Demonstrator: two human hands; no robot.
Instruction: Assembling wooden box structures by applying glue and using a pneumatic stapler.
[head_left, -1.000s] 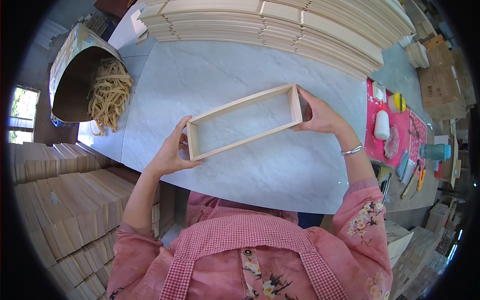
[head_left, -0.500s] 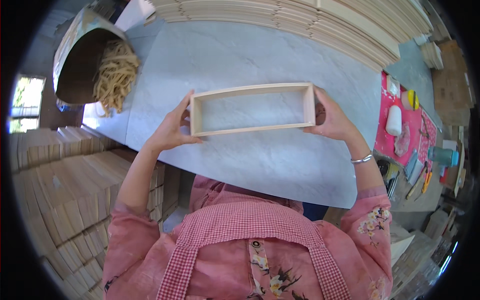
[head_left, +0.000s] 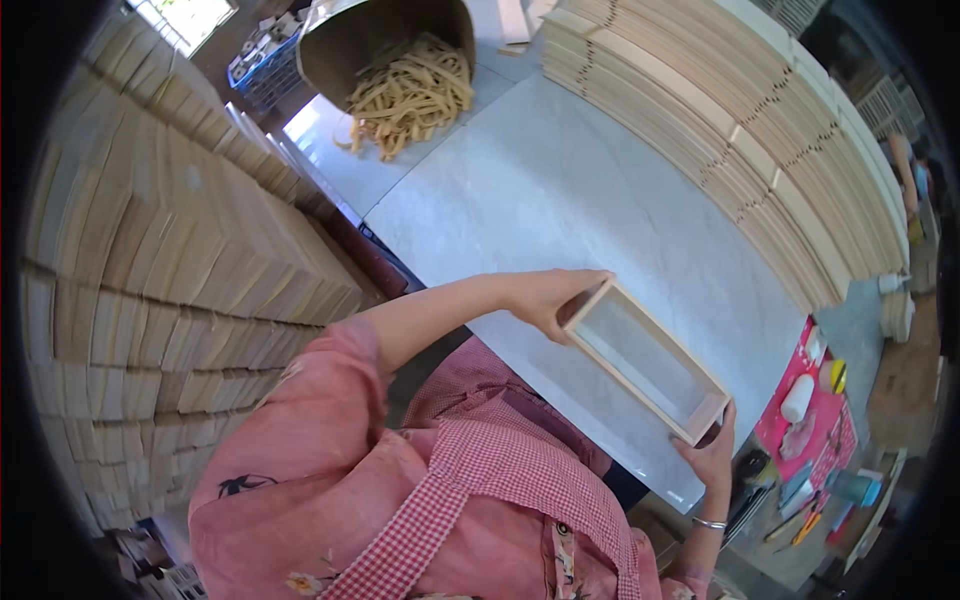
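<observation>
Both my hands grip a long rectangular frame of pale wood (head_left: 655, 350), with the grey tabletop showing through its middle. My left hand (head_left: 556, 300) clasps the short end on the far left. At the opposite short end, my right hand (head_left: 712, 452) holds on with thumb and fingers; a silver bangle circles that wrist. The frame lies slanted over the front part of the grey marbled table (head_left: 480, 200). Whether it rests on the surface or hovers just above, I cannot tell.
Tall stacks of thin wooden boards (head_left: 700, 140) line the table's far side. A tipped bin (head_left: 320, 50) spills tan strips (head_left: 410, 95) at the far left. Wooden pieces (head_left: 150, 270) are piled high at left. A pink mat (head_left: 810, 420) bears a white bottle (head_left: 797, 398) at right.
The view has swung to the left. The wooden frame has turned from nearly level to slanting down to the right and sits closer to me, still held at both ends.
</observation>
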